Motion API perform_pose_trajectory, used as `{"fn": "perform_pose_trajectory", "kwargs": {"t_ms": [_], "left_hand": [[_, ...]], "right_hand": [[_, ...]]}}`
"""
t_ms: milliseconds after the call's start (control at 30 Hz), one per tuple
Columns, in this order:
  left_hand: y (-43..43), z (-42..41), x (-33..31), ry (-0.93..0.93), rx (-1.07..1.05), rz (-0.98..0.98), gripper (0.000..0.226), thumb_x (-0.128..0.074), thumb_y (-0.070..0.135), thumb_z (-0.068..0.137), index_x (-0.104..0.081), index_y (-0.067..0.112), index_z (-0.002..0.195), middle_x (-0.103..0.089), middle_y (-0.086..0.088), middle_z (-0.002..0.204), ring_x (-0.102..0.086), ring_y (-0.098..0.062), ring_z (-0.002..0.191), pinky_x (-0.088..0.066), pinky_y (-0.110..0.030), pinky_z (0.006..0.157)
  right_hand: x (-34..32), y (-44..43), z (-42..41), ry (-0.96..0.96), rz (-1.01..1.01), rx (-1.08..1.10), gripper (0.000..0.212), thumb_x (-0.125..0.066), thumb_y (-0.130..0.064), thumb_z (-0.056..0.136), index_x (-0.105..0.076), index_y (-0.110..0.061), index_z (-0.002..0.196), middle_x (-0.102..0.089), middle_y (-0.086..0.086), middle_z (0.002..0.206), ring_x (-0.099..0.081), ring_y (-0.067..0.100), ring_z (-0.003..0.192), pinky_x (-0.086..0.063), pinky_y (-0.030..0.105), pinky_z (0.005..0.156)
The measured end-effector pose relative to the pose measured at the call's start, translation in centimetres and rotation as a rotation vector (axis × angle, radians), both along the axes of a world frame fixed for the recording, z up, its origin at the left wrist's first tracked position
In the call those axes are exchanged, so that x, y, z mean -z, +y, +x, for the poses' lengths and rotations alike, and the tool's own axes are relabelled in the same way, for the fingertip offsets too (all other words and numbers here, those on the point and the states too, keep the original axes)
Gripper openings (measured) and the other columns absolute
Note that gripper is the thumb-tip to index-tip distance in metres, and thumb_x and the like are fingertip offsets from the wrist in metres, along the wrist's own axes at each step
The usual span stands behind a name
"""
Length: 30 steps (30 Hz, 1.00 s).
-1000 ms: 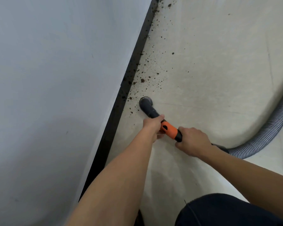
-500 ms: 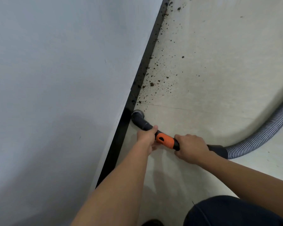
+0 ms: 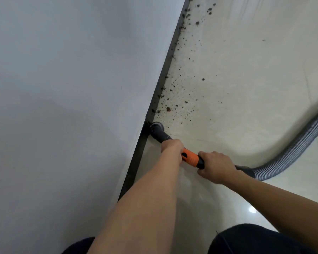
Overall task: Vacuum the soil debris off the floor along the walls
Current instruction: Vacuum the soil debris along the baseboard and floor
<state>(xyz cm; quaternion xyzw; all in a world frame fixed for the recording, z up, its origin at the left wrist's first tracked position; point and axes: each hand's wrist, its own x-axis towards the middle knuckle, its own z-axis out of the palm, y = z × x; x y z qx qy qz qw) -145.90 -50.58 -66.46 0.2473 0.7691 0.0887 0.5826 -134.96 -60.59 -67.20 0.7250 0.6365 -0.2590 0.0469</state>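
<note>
Down at the bottom edge, two dark-clothed knees (image 3: 253, 239) frame the shot, and from there two bare forearms reach out over the pale floor (image 3: 246, 88). Right hand (image 3: 216, 166) is wrapped tight around the rear of the vacuum handle, just where the single grey ribbed hose (image 3: 290, 154) joins on and sweeps off in one curve to the right edge. Left hand (image 3: 172, 147) is clamped over the front of that same handle, fingers curled under and out of sight. Between the two hands, one orange grip section (image 3: 190, 158) shows clearly. Ahead of the left hand, the one black nozzle (image 3: 157, 131) angles down and left, its round mouth sitting right in the corner against the black baseboard (image 3: 136, 162) at the foot of the white wall (image 3: 72, 107). Just beyond the nozzle, the soil debris (image 3: 178, 107) begins: dozens of dark specks, too many to count, with one reddish crumb standing out nearby, and the scatter runs on along the baseboard to the top of the view, where several bigger clumps lie.
</note>
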Motion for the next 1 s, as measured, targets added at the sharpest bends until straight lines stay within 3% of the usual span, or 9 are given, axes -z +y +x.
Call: {"fn": "perform_pose_trajectory", "kwargs": {"t_ms": [133,267,467,600,733,867,1000], "left_hand": [[2.5,1.6,-0.5,0.038,0.008,-0.012,0.03,-0.052,0.009,0.089,-0.047,0.003,0.118,-0.062,-0.016,0.117,-0.062,-0.031,0.106,-0.053,-0.042,0.093],[5.1,4.0,-0.7,0.02,-0.017,0.047,0.021,-0.053,0.008,0.088,-0.049,0.004,0.108,-0.06,-0.015,0.1,-0.063,-0.033,0.098,-0.054,-0.044,0.089],[7.9,5.5,-1.3,0.019,0.018,0.153,0.032,-0.054,0.017,0.091,-0.048,0.009,0.121,-0.061,-0.014,0.111,-0.06,-0.031,0.095,-0.054,-0.042,0.087],[5.1,4.4,-0.7,0.074,-0.028,0.131,0.033,-0.053,0.02,0.092,-0.049,0.008,0.122,-0.06,-0.015,0.116,-0.06,-0.032,0.099,-0.053,-0.043,0.09],[1.1,3.0,-0.6,0.2,-0.046,0.134,0.038,-0.05,0.028,0.095,-0.049,0.006,0.126,-0.061,-0.017,0.121,-0.062,-0.034,0.103,-0.052,-0.038,0.087],[-2.2,2.5,-1.1,0.261,0.033,0.089,0.042,-0.045,0.032,0.099,-0.045,0.003,0.129,-0.06,-0.018,0.123,-0.06,-0.034,0.106,-0.043,-0.036,0.075],[-3.2,4.1,-1.1,0.28,0.099,0.053,0.043,-0.043,0.032,0.1,-0.041,0.002,0.13,-0.058,-0.019,0.124,-0.059,-0.035,0.107,-0.043,-0.036,0.077]], "right_hand": [[-0.1,2.2,1.1,0.017,-0.012,0.019,0.02,-0.06,-0.035,0.081,-0.044,-0.032,0.093,-0.054,-0.007,0.078,-0.053,0.016,0.071,-0.037,0.027,0.059],[0.8,5.1,3.1,-0.001,0.034,0.024,0.021,-0.06,-0.035,0.083,-0.041,-0.032,0.092,-0.056,-0.005,0.08,-0.053,0.017,0.071,-0.036,0.026,0.059],[0.8,8.6,4.3,0.014,0.095,0.072,0.019,-0.06,-0.031,0.082,-0.045,-0.028,0.093,-0.054,-0.001,0.08,-0.051,0.022,0.071,-0.035,0.027,0.061],[1.2,5.8,2.5,0.056,0.064,0.065,0.021,-0.059,-0.034,0.083,-0.046,-0.027,0.098,-0.055,-0.003,0.081,-0.051,0.019,0.071,-0.036,0.027,0.062],[0.8,2.2,1.1,0.06,0.035,0.019,0.025,-0.055,-0.037,0.086,-0.048,-0.026,0.108,-0.064,0.0,0.096,-0.056,0.021,0.078,-0.034,0.028,0.064],[0.9,-1.1,0.8,0.051,0.005,0.005,0.026,-0.052,-0.039,0.086,-0.047,-0.026,0.108,-0.065,-0.001,0.098,-0.062,0.022,0.084,-0.033,0.029,0.063],[0.9,-2.8,1.7,0.039,0.001,0.059,0.026,-0.052,-0.04,0.086,-0.047,-0.028,0.108,-0.066,-0.002,0.097,-0.061,0.021,0.082,-0.034,0.029,0.062]]}}
